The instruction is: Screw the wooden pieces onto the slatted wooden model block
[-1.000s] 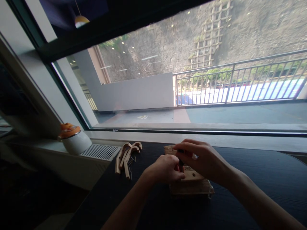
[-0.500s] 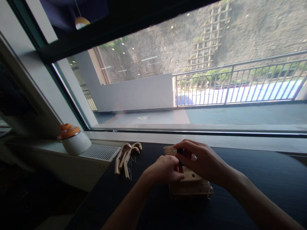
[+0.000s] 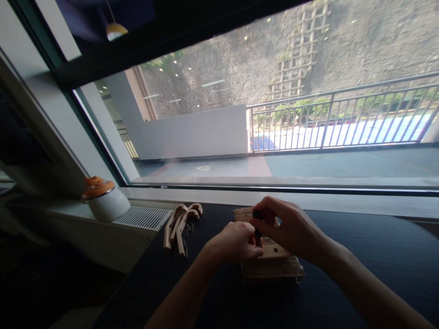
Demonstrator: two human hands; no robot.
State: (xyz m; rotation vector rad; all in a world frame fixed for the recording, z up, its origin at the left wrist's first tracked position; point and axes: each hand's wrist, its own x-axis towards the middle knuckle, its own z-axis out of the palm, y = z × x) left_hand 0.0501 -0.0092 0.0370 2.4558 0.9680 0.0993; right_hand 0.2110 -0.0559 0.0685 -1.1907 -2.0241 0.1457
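A stack of flat pale wooden pieces (image 3: 272,265) lies on the black table (image 3: 360,256) in front of me. My left hand (image 3: 235,242) rests on its left side with fingers curled, pinching something small that I cannot make out. My right hand (image 3: 291,226) hovers over the stack, fingers closed on a small dark tool (image 3: 257,224) held upright with its tip down on the top board. Both hands touch at the fingertips above the wood.
Several curved wooden parts (image 3: 180,224) with small screws (image 3: 186,235) lie to the left on the table. A white pot with an orange lid (image 3: 103,198) stands on the sill by a vent grille (image 3: 142,217). A wide window runs behind.
My right hand has lifted slightly and turned at the fingers on the dark tool. My left hand and the wooden stack stay where they were.
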